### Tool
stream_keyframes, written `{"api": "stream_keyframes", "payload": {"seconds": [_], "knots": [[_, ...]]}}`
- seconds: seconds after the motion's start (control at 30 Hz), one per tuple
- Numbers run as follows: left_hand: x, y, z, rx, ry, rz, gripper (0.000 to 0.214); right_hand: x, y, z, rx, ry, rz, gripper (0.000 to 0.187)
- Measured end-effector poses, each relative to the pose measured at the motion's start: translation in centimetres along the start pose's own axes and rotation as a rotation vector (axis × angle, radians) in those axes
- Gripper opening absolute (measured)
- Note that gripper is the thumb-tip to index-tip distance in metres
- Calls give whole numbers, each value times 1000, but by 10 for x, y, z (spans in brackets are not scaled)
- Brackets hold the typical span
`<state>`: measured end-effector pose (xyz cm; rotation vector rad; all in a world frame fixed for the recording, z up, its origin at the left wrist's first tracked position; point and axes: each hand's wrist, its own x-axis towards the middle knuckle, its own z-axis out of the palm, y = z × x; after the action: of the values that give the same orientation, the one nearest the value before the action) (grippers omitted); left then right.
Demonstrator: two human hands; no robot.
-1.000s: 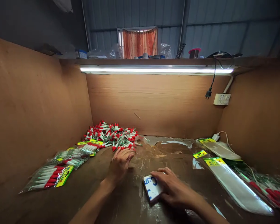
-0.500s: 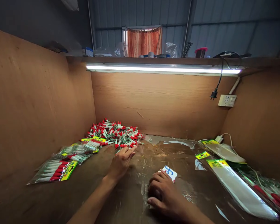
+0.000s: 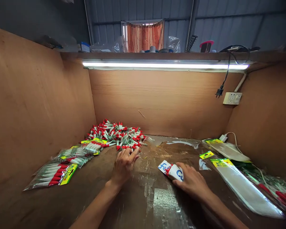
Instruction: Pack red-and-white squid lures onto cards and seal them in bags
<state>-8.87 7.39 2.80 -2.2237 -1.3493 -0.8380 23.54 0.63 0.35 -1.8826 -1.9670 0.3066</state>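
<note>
Against the front edge of the pile of red-and-white fishing lures (image 3: 120, 135), my left hand (image 3: 125, 163) has its fingers curled and pressed close together. Whatever they pinch is hidden behind the fingers. My right hand (image 3: 192, 179) grips a white card (image 3: 176, 172) with blue writing, over the middle of the table. Red tips (image 3: 168, 171) show along the card, between it and another white piece with blue writing (image 3: 163, 165). How these pieces join is not clear.
Filled lure packs (image 3: 54, 175) with yellow headers lie at left. Clear bags (image 3: 243, 184) with yellow headers and more lures (image 3: 284, 195) are at right. A plug (image 3: 219, 92) hangs near a wall socket (image 3: 232, 98). Clear tape (image 3: 165, 202) covers part of the tabletop (image 3: 131, 203).
My right hand has moved right and turned, and the white card now shows more of its writing and red tips. My left hand stays at the pile. The view has shifted slightly.
</note>
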Motion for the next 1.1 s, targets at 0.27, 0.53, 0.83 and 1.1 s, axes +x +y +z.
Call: {"api": "stream_keyframes", "payload": {"seconds": [0.27,0.53,0.83,1.1], "knots": [[-3,17,-3,41,1,95,44,-7,-19,-56,853,-267,-201,66],[-6,31,-1,29,71,232,46,3,1,-44,746,-204,-110,60],[-12,36,11,-187,-289,330,51,15,29,-46,537,-329,-156,73],[-17,34,12,-367,-495,301,47,21,39,-26,387,-275,-137,75]]}}
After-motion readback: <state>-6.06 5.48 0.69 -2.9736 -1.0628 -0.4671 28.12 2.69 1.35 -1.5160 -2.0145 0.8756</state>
